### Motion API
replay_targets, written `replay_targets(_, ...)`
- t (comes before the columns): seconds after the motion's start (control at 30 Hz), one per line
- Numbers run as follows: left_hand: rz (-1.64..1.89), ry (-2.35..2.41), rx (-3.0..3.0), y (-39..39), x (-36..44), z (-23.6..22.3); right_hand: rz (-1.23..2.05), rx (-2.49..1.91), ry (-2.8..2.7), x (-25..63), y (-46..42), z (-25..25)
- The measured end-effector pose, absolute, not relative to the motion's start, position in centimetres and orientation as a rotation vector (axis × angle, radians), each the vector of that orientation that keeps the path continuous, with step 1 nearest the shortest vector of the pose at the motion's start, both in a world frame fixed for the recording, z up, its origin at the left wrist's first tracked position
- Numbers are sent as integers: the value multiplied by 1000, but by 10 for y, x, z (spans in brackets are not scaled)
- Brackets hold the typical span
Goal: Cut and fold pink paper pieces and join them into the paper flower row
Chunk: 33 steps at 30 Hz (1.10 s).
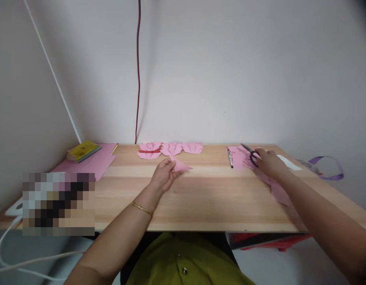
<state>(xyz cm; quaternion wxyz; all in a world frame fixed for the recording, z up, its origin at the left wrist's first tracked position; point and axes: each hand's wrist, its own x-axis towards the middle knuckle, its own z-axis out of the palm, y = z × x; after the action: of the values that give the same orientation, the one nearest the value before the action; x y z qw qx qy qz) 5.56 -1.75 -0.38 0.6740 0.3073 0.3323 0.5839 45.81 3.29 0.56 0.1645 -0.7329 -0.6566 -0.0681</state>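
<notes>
Over the middle of the table, my left hand (164,175) pinches a folded pink paper triangle (182,165) whose tip points right. At the right, my right hand (267,161) has its fingers at the handles of a pair of dark scissors (252,154); the palm hides part of the grip. The blades point to the far left, over pink paper scraps (238,161). A marker pen (230,159) lies beside these scraps. Near the wall sit several cut pink paper pieces (171,149) with jagged edges, and a red strip (149,151) crosses the leftmost ones.
Yellow-covered books (83,151) rest on pink sheets (104,164) at the far left, with a yellow pencil (114,149) nearby. A pixelated patch hides the near left corner. White paper (289,162) and a purple strap (334,174) lie right. A dark red cord (138,79) hangs down the wall.
</notes>
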Motion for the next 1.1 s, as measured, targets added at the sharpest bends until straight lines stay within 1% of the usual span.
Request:
replay_targets(0.1, 1286, 712, 739, -21, 57, -1, 144, -1835, -1713, 434, 12, 19)
replay_targets(0.17, 1259, 686, 779, -24, 57, 1, 399, -1559, -1750, 406, -7, 28)
replay_targets(0.23, 1240, 680, 819, -26, 57, 3, 521, -1356, -1851, 373, -25, 35)
replay_targets(0.33, 1238, 682, 866, -27, 56, 5, 613, -1243, -1998, 328, -48, 39)
replay_targets(0.43, 1232, 680, 893, -29, 55, 7, 683, -1195, -2117, 304, -60, 38)
replay_targets(0.53, 1215, 666, 921, -31, 55, 10, 757, -1215, -2201, 297, -64, 37)
replay_targets(0.7, 1203, 632, 976, -34, 56, 13, 730, -1207, -2253, 295, -67, 40)
replay_targets(1.1, 1132, 678, 1077, -37, 55, 15, 1052, -1180, -2125, 277, -78, 33)
